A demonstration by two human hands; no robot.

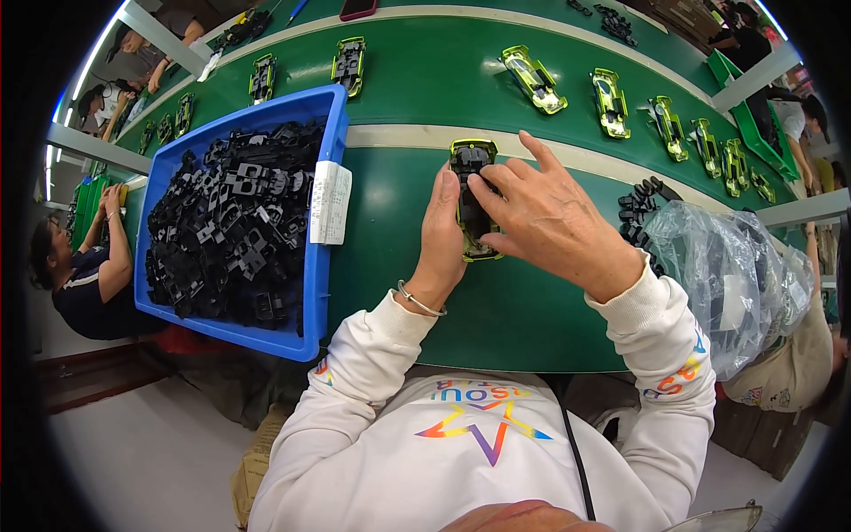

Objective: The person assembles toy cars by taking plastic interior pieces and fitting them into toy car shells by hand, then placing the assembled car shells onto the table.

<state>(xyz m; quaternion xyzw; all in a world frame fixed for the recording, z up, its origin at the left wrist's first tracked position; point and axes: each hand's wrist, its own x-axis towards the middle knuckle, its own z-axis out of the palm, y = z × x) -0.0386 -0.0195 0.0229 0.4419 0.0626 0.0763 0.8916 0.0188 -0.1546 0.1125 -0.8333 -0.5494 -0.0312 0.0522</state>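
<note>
Glasses [722, 521] show at the lower edge. Over a green table [399, 332], the left hand [441, 232] grasps a toy car [472, 158]; the right hand [560, 222] touches it, its grip I cannot tell. At left, a blue bin [316, 288] holds many black parts [239, 213]; at right lies a clear bag [731, 275].

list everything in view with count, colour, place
held car-shaped piece: one, lime and black, centre
other car-shaped pieces: at least ten, same colours, far side
rectangular plastic bin: one, blue, left
paper label: one, white, on bin
crinkled plastic bag: one, clear, right
small plastic parts: many, black, in bin, beside bag
flat work surfaces: several, green, centre and beyond
people: several, mixed clothing, both sides
left hand: one, bare, gripping held piece
right hand: one, bare, touching held piece
</note>
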